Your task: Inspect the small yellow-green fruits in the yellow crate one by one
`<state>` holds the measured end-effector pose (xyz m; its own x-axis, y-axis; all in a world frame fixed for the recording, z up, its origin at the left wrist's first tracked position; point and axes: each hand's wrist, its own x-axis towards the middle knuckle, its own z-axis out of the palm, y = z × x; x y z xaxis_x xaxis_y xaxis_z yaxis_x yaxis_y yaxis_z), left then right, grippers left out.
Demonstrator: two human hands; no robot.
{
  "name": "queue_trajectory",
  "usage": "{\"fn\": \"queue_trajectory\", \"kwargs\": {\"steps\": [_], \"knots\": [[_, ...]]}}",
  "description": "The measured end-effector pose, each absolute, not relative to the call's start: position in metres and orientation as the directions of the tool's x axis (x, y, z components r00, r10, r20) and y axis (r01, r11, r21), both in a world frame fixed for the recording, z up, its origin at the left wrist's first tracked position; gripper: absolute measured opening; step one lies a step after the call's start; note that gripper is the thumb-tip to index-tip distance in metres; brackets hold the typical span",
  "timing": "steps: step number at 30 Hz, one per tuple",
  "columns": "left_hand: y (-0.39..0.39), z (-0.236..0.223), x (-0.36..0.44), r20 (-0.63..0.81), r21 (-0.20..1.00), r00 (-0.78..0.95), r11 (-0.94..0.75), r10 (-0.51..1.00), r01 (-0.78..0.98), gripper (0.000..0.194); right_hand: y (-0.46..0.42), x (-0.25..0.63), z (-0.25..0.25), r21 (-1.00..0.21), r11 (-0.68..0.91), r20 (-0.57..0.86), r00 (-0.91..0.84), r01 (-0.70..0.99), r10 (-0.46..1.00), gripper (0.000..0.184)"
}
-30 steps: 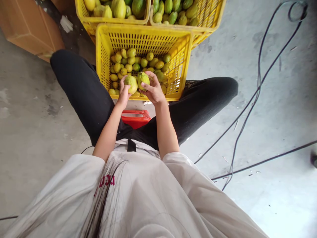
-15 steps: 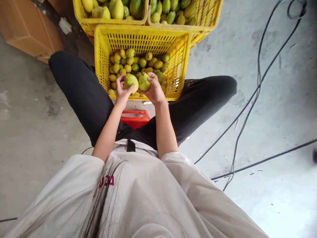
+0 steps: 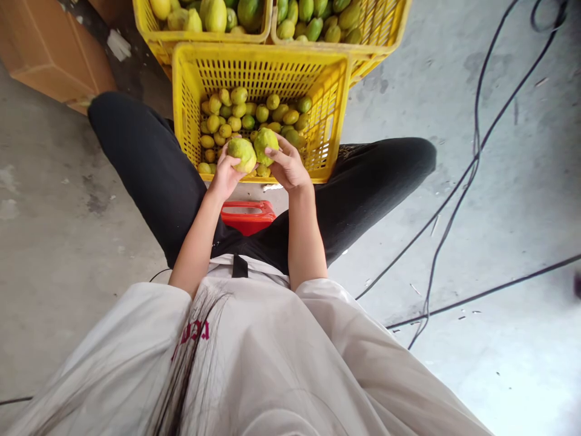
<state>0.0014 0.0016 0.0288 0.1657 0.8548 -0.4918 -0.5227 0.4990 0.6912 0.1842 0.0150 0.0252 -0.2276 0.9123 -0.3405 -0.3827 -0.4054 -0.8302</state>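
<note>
My left hand (image 3: 224,178) is closed around a large yellow-green lemon (image 3: 242,155), its thumb lying along the near side. In my right hand (image 3: 293,168) there is a second lemon (image 3: 265,143), greener and bumpy, gripped between thumb and fingers. The two fruits are side by side, almost touching. Both hands hover over the near part of a yellow slotted plastic crate (image 3: 261,52). Inside it lie many smaller yellow and green lemons (image 3: 238,95), some hidden beneath my hands.
Behind stand two more yellow crates, one with large yellow-green fruit (image 3: 215,17), the other with greener fruit (image 3: 314,29). A cardboard box (image 3: 52,51) sits at the far left. Black cables (image 3: 474,157) cross the floor at right. A red plastic piece (image 3: 248,225) shows between my legs.
Both lemons have turned in my fingers. The right one has risen slightly, and my right hand has shifted a little to the right. The crates have stayed put.
</note>
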Motion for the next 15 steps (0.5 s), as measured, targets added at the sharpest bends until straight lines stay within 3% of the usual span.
{"fn": "queue_trajectory", "kwargs": {"steps": [4, 11, 15], "knots": [[0.002, 0.024, 0.004, -0.485, 0.791, 0.112, 0.49, 0.867, -0.366, 0.034, 0.011, 0.186, 0.024, -0.84, -0.41, -0.359, -0.204, -0.355, 0.911, 0.083], [0.004, -0.009, -0.005, -0.526, 0.824, -0.034, 0.5, 0.85, -0.266, 0.06, 0.007, 0.174, 0.021, -0.793, -0.493, -0.424, -0.255, -0.359, 0.869, 0.072], [0.002, -0.016, -0.007, -0.502, 0.844, -0.043, 0.478, 0.864, -0.243, 0.064, 0.007, 0.171, 0.023, -0.814, -0.506, -0.451, -0.238, -0.286, 0.86, 0.074]]}}
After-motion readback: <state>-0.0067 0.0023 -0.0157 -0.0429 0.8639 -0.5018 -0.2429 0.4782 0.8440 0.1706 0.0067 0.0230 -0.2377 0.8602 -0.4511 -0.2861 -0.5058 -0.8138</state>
